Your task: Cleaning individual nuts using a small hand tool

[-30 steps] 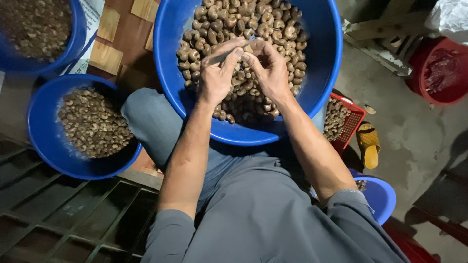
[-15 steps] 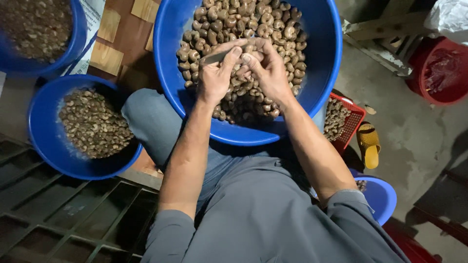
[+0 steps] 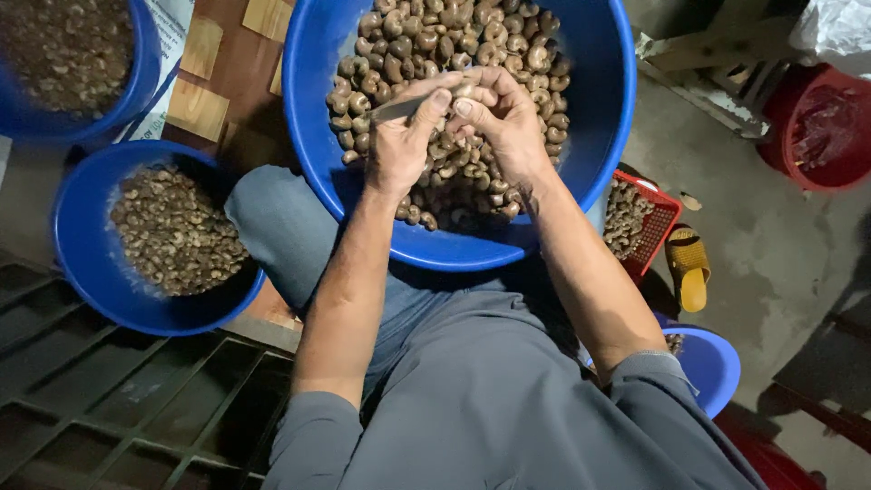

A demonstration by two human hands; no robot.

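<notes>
We count four blue basins: one large basin (image 3: 599,136) heaped with brown nuts, one to its lower left (image 3: 82,263) holding smaller pieces, one at the top left corner (image 3: 136,82), and one small basin (image 3: 712,363) at the lower right. We see one red mesh basket (image 3: 658,227), one red tub (image 3: 821,127), one yellow sandal (image 3: 689,268), and two hands, left hand (image 3: 399,145) and right hand (image 3: 504,122). The nuts are too many to count.

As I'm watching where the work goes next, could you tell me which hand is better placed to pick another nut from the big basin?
Probably the right hand: the left hand grips a small blade.
</notes>
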